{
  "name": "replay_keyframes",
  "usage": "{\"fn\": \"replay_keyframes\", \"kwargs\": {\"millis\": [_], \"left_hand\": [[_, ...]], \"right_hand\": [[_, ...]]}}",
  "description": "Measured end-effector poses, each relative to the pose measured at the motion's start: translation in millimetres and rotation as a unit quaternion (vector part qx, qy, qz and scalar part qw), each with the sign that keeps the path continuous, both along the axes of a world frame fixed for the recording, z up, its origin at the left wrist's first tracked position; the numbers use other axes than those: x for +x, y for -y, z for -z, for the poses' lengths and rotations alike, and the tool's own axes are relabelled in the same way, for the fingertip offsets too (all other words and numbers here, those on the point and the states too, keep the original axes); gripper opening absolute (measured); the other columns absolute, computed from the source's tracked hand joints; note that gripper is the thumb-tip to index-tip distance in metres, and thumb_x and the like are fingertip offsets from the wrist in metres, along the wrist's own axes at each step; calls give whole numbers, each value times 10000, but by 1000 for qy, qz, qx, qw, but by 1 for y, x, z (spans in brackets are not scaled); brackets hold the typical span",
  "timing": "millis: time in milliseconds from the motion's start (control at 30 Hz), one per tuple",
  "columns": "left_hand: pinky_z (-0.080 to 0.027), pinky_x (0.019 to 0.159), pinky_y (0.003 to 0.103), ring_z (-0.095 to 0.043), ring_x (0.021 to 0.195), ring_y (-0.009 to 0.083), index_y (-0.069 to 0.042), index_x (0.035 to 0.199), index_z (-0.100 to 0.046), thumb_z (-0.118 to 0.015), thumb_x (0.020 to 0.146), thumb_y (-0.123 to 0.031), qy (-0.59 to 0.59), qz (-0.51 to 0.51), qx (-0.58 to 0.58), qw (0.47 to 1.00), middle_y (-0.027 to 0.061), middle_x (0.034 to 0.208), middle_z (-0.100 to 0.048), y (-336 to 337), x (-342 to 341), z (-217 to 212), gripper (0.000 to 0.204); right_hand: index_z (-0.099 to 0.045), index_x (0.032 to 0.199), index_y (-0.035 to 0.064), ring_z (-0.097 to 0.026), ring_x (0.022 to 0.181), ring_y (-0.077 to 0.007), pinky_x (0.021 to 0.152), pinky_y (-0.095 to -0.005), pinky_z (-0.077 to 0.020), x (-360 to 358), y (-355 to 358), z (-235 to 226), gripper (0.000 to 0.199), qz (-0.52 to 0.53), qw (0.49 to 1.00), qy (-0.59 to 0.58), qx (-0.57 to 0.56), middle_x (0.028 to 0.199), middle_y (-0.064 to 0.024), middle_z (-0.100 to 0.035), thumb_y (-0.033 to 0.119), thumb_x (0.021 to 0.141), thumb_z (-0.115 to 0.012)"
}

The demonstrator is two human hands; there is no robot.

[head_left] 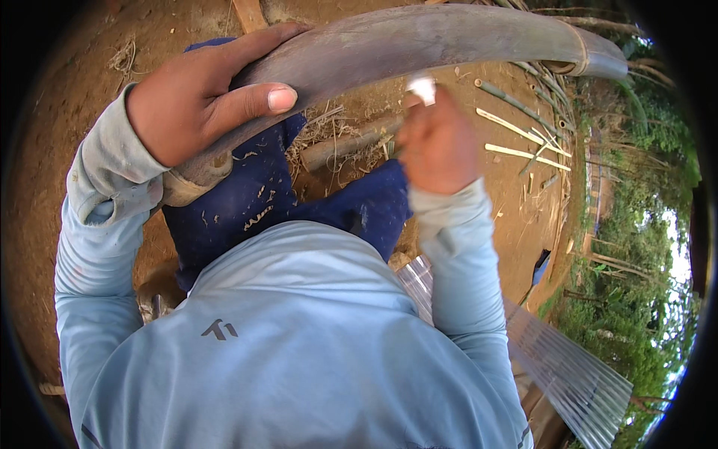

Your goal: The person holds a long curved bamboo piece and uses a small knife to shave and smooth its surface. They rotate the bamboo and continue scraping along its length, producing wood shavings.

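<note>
The fingers (258, 46) of the left hand (187, 97) lie over a fat grey-brown bamboo pole (419, 41), the thumb (273, 99) pressed on its near side. The right hand (441, 142) is curled by a bright white thing (423, 90), too blurry to tell if its fingers pinch it. The pole stretches across the top of the view, past the blue pants (359, 209). It looks hard, smooth and maybe heavy, so a whole-hand hold seems best. The light blue shirt (314, 367) has a small dark mark (218, 329), but no words to read.
</note>
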State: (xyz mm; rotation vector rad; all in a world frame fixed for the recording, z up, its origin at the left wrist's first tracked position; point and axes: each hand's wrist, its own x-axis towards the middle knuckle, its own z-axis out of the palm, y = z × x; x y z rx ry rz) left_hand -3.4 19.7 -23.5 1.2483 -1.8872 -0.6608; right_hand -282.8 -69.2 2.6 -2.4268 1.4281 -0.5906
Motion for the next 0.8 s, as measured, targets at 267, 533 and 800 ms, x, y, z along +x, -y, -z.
{"fn": "replay_keyframes", "kwargs": {"millis": [267, 533, 800], "left_hand": [[-459, 1001, 377, -598, 1184, 335, 18, 1479, -365, -507, 983, -519, 7, 23, 42, 999, 241, 1311, -572, -6, -4, -6, 745], [-430, 1030, 367, -561, 1227, 323, 41, 1479, -354, -498, 1000, -485, 18, 23, 32, 999, 246, 1350, -542, -4, -3, -5, 727], [-493, 916, 361, -616, 1105, 364, 106, 1454, -306, -586, 970, -435, 20, 67, 34, 997, 293, 1232, -580, -1, -4, -24, 778]], "right_hand": [[-544, 953, -32, -633, 707, -460, 597, -503, -504, 0, -3, -9, 143, -16, 999, -30, -15, 742, -261, -633, 109, 956, -523], [-515, 891, -9, -627, 678, -465, 584, -522, -492, 7, -21, 4, 157, -68, 997, -34, -29, 686, -274, -602, 130, 956, -549], [-545, 886, -19, -618, 629, -445, 591, -501, -516, 29, -47, 23, 118, -72, 996, -42, -12, 676, -222, -585, 84, 941, -528]]}}
